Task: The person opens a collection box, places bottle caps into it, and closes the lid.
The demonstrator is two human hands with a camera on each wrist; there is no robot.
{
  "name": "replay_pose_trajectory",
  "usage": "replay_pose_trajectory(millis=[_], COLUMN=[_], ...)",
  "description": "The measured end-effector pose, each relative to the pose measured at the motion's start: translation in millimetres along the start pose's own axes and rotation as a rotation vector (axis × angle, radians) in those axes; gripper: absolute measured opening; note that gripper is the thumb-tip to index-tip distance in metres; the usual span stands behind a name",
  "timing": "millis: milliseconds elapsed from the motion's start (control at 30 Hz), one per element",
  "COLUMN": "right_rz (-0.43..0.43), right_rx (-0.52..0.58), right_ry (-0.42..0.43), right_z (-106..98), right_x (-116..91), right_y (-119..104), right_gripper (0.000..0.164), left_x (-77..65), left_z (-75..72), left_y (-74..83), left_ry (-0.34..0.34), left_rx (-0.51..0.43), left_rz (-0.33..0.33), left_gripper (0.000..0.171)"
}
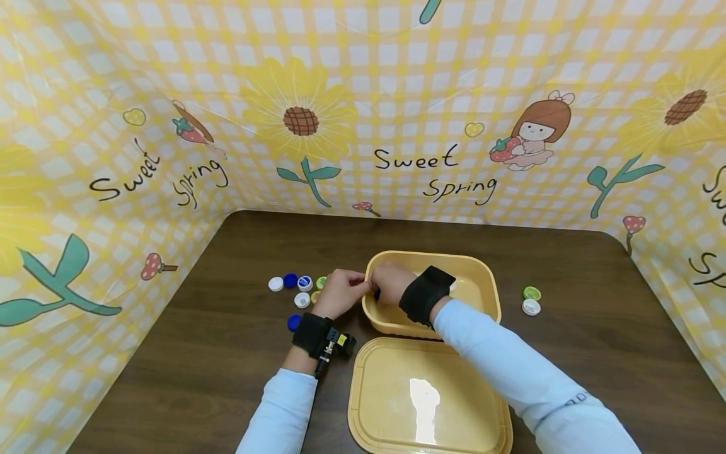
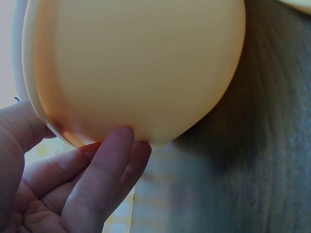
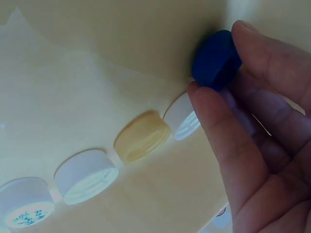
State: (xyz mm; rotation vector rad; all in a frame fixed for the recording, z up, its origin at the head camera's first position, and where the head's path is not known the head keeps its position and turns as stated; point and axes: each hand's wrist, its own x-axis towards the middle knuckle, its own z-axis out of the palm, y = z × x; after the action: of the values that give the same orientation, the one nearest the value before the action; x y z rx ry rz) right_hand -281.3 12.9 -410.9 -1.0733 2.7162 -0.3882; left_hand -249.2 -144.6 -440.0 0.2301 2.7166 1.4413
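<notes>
Inside the yellow plastic box (image 1: 479, 284), near its left end, my right hand (image 1: 392, 282) pinches a blue bottle cap (image 3: 214, 58) between thumb and fingertips. The right wrist view has a row of caps beside it in the box: a white cap (image 3: 182, 119) partly behind a finger, a yellow cap (image 3: 143, 137), another white cap (image 3: 86, 177), and a white one with printing (image 3: 26, 203). My left hand (image 1: 339, 294) grips the box's left rim, with the thumb on one side of the wall and fingers on the other, seen close in the left wrist view.
A yellow lid (image 1: 380, 397) lies in front of the box. Left of it are several loose caps, among them a white cap (image 1: 275, 284) and a blue cap (image 1: 293, 323). A green cap (image 1: 532, 292) and a white cap (image 1: 530, 307) lie to the right. A patterned cloth (image 1: 351, 126) surrounds the table.
</notes>
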Motion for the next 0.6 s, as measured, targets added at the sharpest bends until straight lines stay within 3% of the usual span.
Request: replay_pose_trajectory(millis=[267, 600], right_rz=[0.009, -0.001], right_rx=[-0.034, -0.033], right_ry=[0.025, 0.052], right_z=[2.1, 4.6], right_x=[2.3, 2.3], right_y=[-0.6, 1.6], right_gripper=[0.030, 0.018], left_x=[0.7, -0.4], left_z=[0.7, -0.4], left_y=[-0.5, 2.6], left_ry=[0.003, 0.002], left_rx=[-0.008, -0.003], left_rz=[-0.004, -0.001], left_gripper=[0.018, 0.020])
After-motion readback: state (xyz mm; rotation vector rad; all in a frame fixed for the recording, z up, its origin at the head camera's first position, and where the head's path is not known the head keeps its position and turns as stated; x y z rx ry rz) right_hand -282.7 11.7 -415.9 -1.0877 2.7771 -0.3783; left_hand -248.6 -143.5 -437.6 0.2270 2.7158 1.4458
